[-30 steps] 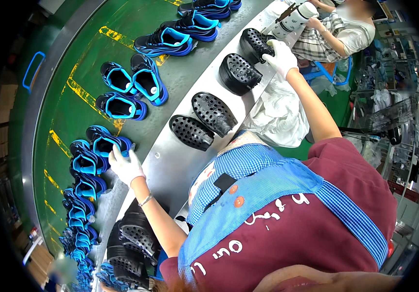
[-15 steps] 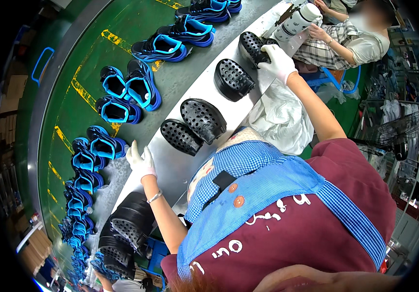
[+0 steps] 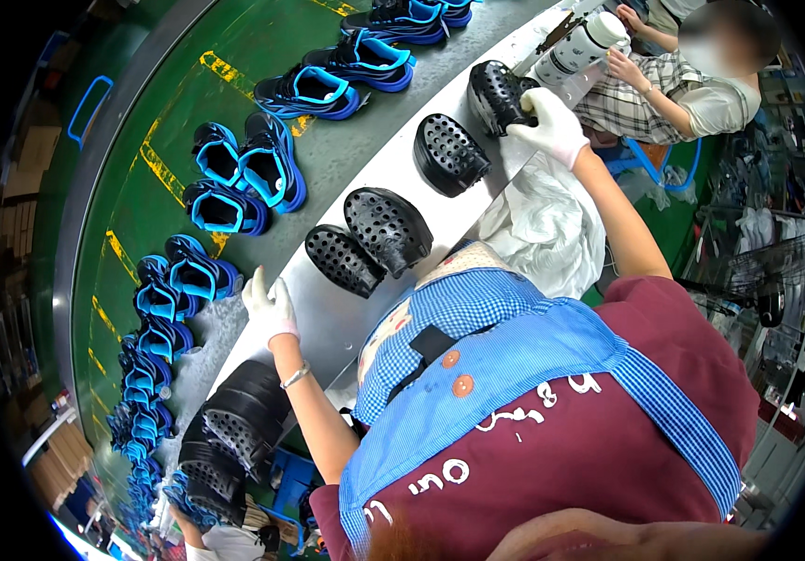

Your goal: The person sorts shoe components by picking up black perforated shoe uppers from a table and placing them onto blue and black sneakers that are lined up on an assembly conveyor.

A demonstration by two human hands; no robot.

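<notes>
Hands in white gloves are spread along a metal bench [image 3: 445, 210], one empty and one gripping. At the far left, a row of black-and-blue sneakers [image 3: 165, 338] runs along a green belt [image 3: 253, 37] with yellow marks. Perforated black forms [image 3: 239, 425] are heaped at the bench's lower end. Just above them, the left hand [image 3: 272, 310] is free, its fingers apart and upright, near the sneakers; a bracelet [image 3: 297, 376] circles its wrist. Next come two forms side by side [image 3: 388, 229], then a single form [image 3: 449, 152]. Beyond that, the right hand [image 3: 550, 126] grasps the near end of the far form [image 3: 494, 98], which sits on the bench. White plastic [image 3: 552, 215] bunches below this hand. A white bottle [image 3: 578, 49] stands past it, beside a seated co-worker [image 3: 716, 93].
</notes>
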